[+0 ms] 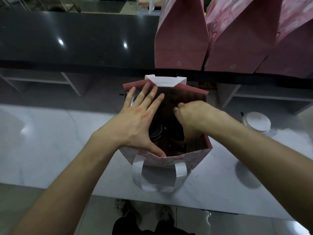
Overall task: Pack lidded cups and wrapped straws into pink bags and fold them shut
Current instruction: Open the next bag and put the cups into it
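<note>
An open pink bag (194,156) with white handles stands on the white counter (50,141) in front of me. My left hand (135,119) lies flat with spread fingers over the left side of the bag's mouth and presses that edge. My right hand (191,116) reaches down into the bag, its fingers curled round a dark cup that it mostly hides. Another dark lidded cup (155,133) stands inside the bag between my hands. No wrapped straw shows.
Three pink bags (181,39) with their tops folded stand on the black counter (76,36) at the back right. A white lidded cup (255,122) sits on the white counter to the right. Shelf frames run below the black counter.
</note>
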The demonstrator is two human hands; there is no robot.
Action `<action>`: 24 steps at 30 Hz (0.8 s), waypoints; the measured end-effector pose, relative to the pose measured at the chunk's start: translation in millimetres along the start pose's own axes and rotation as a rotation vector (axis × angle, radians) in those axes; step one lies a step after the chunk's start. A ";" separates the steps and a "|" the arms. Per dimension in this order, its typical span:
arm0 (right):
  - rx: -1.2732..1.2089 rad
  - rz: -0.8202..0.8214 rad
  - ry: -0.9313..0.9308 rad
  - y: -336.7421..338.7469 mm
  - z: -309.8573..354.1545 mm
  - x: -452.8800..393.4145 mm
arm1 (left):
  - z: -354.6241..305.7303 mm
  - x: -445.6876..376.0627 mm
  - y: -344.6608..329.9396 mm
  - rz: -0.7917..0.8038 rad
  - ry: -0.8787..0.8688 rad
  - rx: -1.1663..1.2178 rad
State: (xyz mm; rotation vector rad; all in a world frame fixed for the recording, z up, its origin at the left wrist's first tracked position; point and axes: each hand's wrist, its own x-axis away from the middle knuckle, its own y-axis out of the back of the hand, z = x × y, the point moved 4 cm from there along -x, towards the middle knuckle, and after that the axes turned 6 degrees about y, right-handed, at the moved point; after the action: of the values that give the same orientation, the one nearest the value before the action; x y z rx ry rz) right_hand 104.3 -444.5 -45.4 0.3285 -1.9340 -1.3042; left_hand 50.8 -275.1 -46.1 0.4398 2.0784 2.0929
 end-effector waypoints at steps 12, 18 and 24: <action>0.005 0.040 0.017 -14.4 -2.7 -5.6 | -1.9 -2.5 1.8 0.017 -0.001 -0.019; -0.088 0.108 0.027 -22.5 3.5 -11.0 | -4.3 -1.0 3.4 0.002 0.005 -0.034; -0.150 0.075 0.027 -16.3 3.5 -13.1 | -4.8 0.7 7.1 0.017 0.024 -0.008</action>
State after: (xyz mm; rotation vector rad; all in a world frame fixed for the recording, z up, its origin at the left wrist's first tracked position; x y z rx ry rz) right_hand 107.4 -441.7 -66.2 0.1965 -1.7966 -1.3788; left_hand 49.3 -279.5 -38.9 0.4351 2.0854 2.1256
